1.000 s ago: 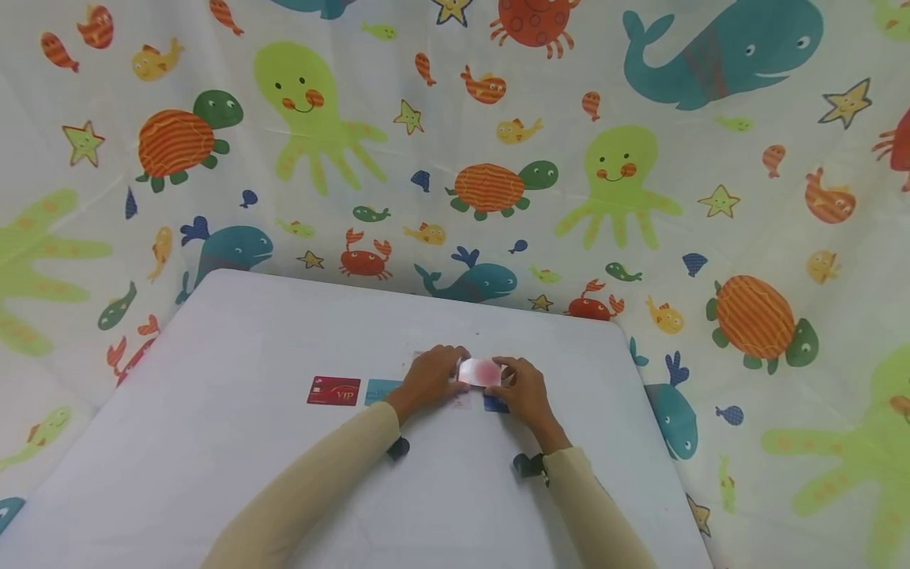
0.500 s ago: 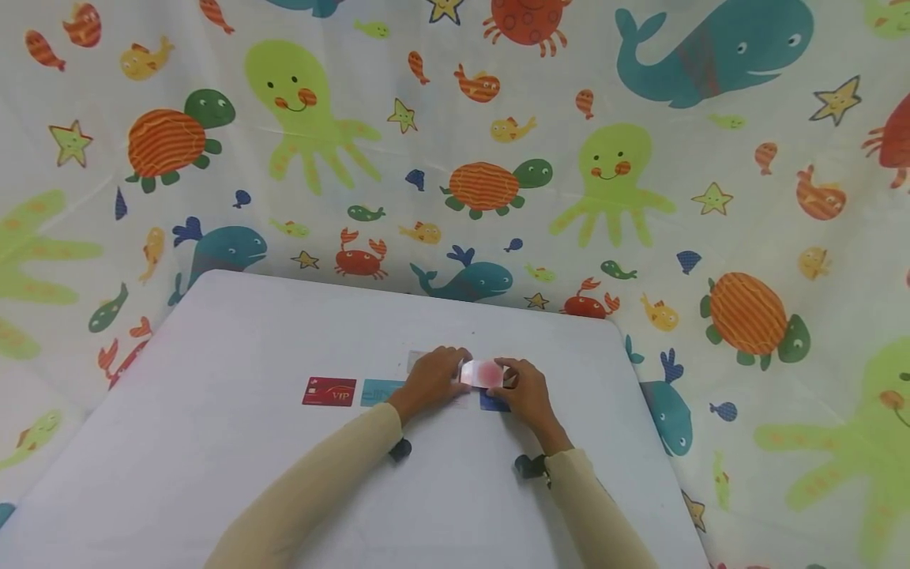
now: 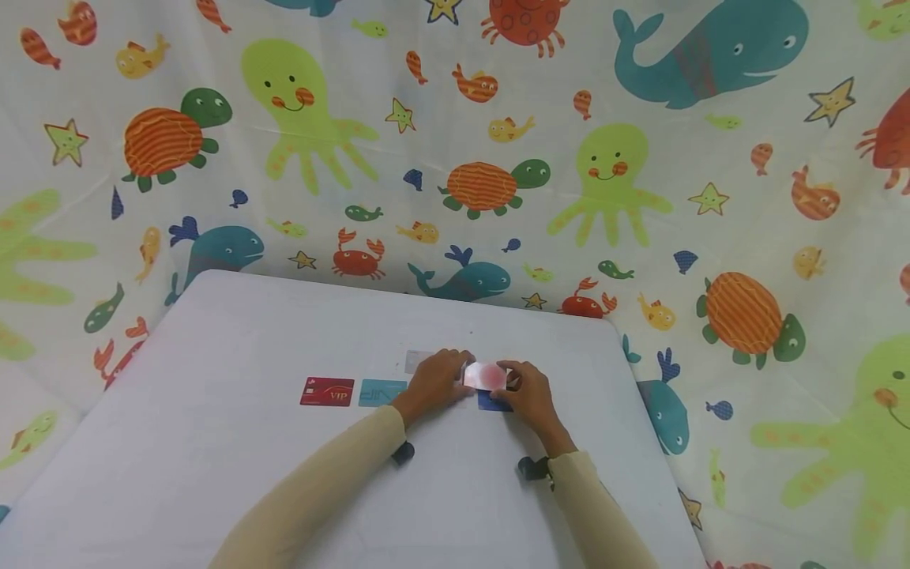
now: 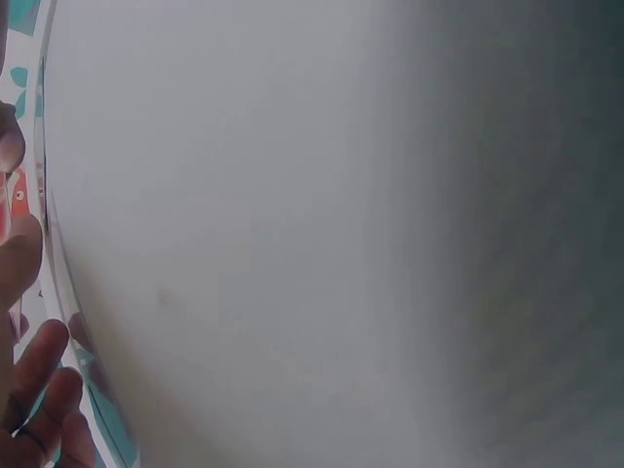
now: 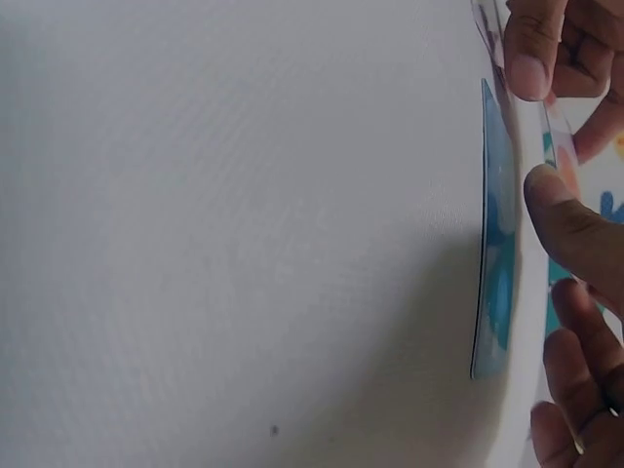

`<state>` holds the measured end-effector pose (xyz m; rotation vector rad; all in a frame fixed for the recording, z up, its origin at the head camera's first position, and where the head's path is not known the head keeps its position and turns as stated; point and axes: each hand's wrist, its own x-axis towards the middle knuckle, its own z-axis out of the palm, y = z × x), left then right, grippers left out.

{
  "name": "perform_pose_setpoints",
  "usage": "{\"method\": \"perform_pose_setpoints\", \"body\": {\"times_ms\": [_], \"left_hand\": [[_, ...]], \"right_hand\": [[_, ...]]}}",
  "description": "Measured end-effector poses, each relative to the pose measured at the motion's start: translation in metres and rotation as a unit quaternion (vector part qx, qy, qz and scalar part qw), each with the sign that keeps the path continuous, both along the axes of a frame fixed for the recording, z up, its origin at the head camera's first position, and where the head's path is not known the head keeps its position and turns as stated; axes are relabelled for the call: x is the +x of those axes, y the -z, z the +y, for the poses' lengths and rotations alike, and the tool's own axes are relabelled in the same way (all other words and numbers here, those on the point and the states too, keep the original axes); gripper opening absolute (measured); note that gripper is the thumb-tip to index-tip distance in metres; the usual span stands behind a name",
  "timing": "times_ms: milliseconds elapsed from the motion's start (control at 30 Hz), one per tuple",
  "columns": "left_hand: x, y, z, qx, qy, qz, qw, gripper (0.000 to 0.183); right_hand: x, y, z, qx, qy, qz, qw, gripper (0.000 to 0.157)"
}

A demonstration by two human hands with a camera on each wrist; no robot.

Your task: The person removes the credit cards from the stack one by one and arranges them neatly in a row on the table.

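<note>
A small whitish card [image 3: 486, 376] with a round pinkish-red patch is held up over the table between both hands. My left hand [image 3: 435, 381] pinches its left end, and my right hand [image 3: 528, 395] pinches the right end. Below the right hand lies a blue card [image 3: 494, 401], partly covered; the right wrist view shows this blue card [image 5: 495, 253] flat on the table. Near my left hand are a teal card [image 3: 381, 393] and a pale grey card [image 3: 418, 362] partly behind that hand. In the left wrist view only fingertips [image 4: 21, 261] show at the left edge.
A red card marked VIP [image 3: 327, 392] lies left of the teal one. All rest on a white table [image 3: 242, 458] with rounded far corners. Behind it hangs a curtain [image 3: 426, 103] printed with sea animals. Dark wrist cameras [image 3: 532, 468] sit under both wrists.
The hands and the held card have shifted very slightly right relative to the cards on the table, uncovering more of the grey card. The grips look the same.
</note>
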<state>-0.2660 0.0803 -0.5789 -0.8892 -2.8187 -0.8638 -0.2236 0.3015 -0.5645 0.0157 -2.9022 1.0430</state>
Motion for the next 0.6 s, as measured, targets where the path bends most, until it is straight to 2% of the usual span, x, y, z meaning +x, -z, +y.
{"method": "perform_pose_setpoints", "body": {"times_ms": [300,600], "left_hand": [[0.0033,-0.0018,0.0016,-0.014,-0.014,-0.005,0.9998,0.056],[0.0057,-0.0065,0.0031,-0.003,-0.004,-0.002,1.0,0.056]], "right_hand": [[0.0006,0.0021,0.0053,0.0,0.015,-0.019,1.0,0.057],[0.0002,-0.0008,0.0091,0.005,0.012,-0.015,1.0,0.058]]}}
